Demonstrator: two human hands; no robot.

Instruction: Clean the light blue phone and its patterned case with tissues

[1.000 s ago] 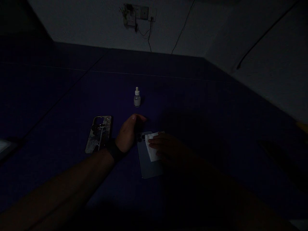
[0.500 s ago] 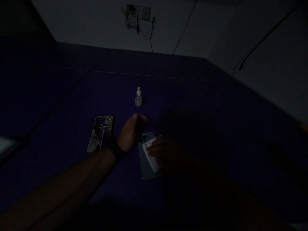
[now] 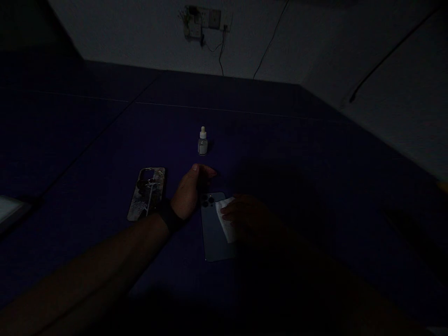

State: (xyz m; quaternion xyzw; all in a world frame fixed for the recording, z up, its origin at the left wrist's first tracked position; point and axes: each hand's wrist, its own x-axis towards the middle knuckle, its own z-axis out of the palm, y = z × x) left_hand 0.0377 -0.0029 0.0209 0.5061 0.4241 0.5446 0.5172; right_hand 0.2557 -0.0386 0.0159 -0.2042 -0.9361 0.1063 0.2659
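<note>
A smartphone (image 3: 213, 238) lies back up on the dark purple surface, its camera lenses at the far left corner. My right hand (image 3: 250, 214), in deep shadow, presses a white wipe (image 3: 226, 224) against the right part of the phone's back. Beside the phone's upper left corner rests my left hand (image 3: 189, 189), a dark band on its wrist. Its thumb and fingers are loosely stretched past the phone's top edge and hold nothing visible; whether it touches the phone I cannot tell.
A patterned phone case (image 3: 147, 193) lies left of my left wrist. Beyond my hands stands a small dropper bottle (image 3: 202, 142). A pale flat object (image 3: 10, 210) sits at the left edge. Wall sockets (image 3: 206, 18) with hanging cables are at the back. The scene is very dark.
My right hand has slid the wipe a little to the right, uncovering more of the phone's back. My left hand has stayed almost in place.
</note>
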